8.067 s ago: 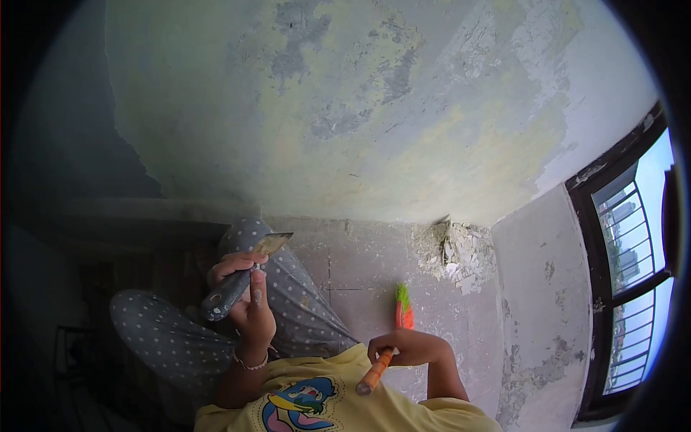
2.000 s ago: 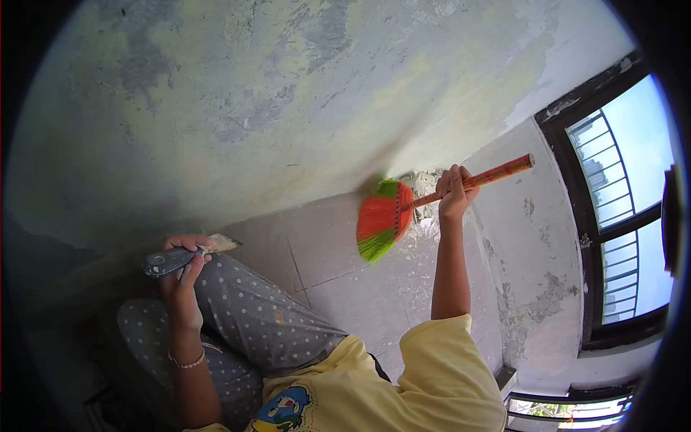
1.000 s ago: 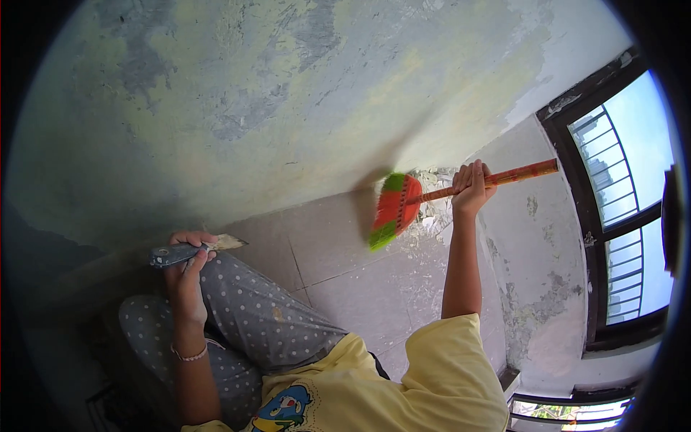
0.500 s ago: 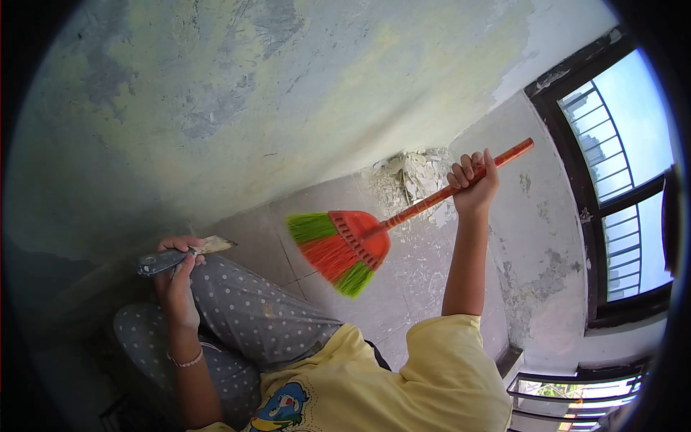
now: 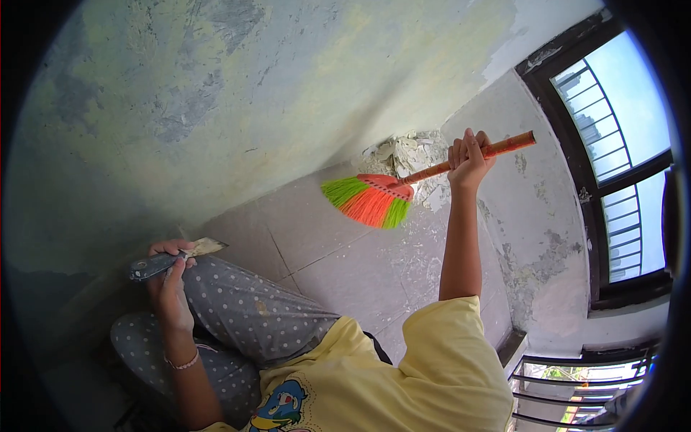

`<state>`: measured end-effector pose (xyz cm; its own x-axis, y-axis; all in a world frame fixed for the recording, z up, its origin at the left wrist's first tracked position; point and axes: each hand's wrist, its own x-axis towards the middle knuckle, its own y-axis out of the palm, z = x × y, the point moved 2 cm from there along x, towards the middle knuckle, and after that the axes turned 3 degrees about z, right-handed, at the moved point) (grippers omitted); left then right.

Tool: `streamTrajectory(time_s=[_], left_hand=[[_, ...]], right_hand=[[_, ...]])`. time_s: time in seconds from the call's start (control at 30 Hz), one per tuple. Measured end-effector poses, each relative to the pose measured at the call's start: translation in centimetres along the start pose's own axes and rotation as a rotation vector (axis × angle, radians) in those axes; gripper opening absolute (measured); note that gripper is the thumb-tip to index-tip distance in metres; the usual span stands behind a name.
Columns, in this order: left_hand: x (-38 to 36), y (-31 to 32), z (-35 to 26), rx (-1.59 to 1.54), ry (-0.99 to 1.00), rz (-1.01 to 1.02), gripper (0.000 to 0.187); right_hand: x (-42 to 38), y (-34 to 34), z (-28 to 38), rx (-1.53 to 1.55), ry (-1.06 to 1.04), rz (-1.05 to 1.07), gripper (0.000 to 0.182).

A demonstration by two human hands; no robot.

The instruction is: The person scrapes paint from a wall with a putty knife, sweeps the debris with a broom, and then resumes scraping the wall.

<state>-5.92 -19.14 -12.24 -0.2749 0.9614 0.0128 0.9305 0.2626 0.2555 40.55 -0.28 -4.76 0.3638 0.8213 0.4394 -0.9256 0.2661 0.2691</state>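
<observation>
My right hand (image 5: 468,160) is wrapped round the reddish handle of a broom (image 5: 371,200), arm stretched out. The broom has an orange head with green and orange bristles, held over the tiled floor close to the wall. My left hand (image 5: 171,277) grips a putty knife (image 5: 152,266) with a dark, paint-specked handle, above my knee; its pale, crusted blade points right. Beyond the broom, a heap of peeled paint flakes (image 5: 414,155) lies in the corner where the walls meet the floor, partly hidden by the broom and handle.
A scraped, patchy wall (image 5: 216,108) rises close in front. Small white flakes dot the floor tiles (image 5: 338,277). To the right are a dark-framed window (image 5: 597,187) and a barred railing (image 5: 576,392). My bent legs in dotted trousers (image 5: 245,302) fill the lower left.
The broom head has swung up and right, toward the wall and the flake heap, and its angle has changed. My left hand with the putty knife has barely moved.
</observation>
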Motion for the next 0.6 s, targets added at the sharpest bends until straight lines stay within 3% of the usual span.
streamTrajectory(time_s=[0.07, 0.27, 0.37, 0.4, 0.47, 0.53, 0.6], left_hand=[[-0.1, 0.0, -0.3, 0.008, -0.002, -0.021, 0.016], [0.3, -0.6, -0.9, -0.008, -0.014, 0.106, 0.017], [0.0, -0.6, -1.6, -0.023, 0.011, 0.141, 0.019], [0.0, -0.7, -1.5, -0.024, 0.005, 0.165, 0.019], [0.4, -1.2, -1.5, -0.140, 0.027, 0.195, 0.021], [1.1, -0.1, -2.0, -0.178, 0.018, 0.272, 0.024], [2.0, 1.8, -2.8, -0.149, 0.068, 0.230, 0.024]], right_hand=[[0.0, 0.7, 1.6, 0.021, -0.063, 0.107, 0.046], [-1.1, -0.3, 9.7, -0.107, -0.098, 0.039, 0.045], [-2.1, -3.0, 14.1, -0.011, 0.166, 0.449, 0.047], [-2.5, -4.2, 15.2, -0.022, 0.161, 0.427, 0.047], [-3.4, -6.1, 16.6, -0.020, 0.341, 0.368, 0.047], [-4.3, -8.3, 16.0, -0.065, 0.331, 0.266, 0.047], [-4.9, -11.1, 14.7, -0.214, 0.226, -0.179, 0.045]])
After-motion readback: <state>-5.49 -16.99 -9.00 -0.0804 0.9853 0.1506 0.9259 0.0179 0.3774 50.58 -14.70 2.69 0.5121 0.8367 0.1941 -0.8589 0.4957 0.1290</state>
